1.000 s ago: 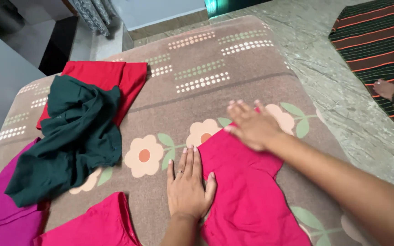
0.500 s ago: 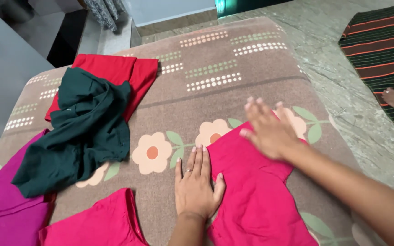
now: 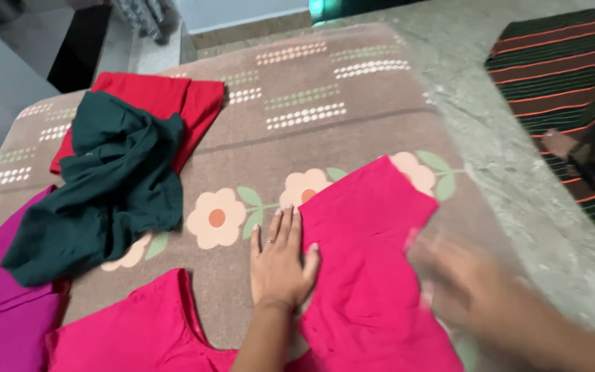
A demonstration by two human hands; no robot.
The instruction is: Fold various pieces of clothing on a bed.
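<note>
A bright pink garment (image 3: 373, 255) lies spread on a brown flowered blanket (image 3: 325, 103). My left hand (image 3: 280, 262) rests flat at the garment's left edge, fingers together, pressing the cloth down. My right hand (image 3: 463, 286) is a blur over the garment's right edge, fingers spread, holding nothing that I can make out. More of the pink cloth (image 3: 139, 331) lies at the lower left.
A crumpled dark green garment (image 3: 105, 186) lies on a folded red one (image 3: 166, 103) at the left. Purple cloth (image 3: 1, 289) sits at the far left. A striped mat (image 3: 559, 83) lies on the stone floor at right, with another person's foot (image 3: 559, 145) on it.
My right hand has swept from the garment's upper corner down and to the right along the cloth. The left hand has stayed pressed in place.
</note>
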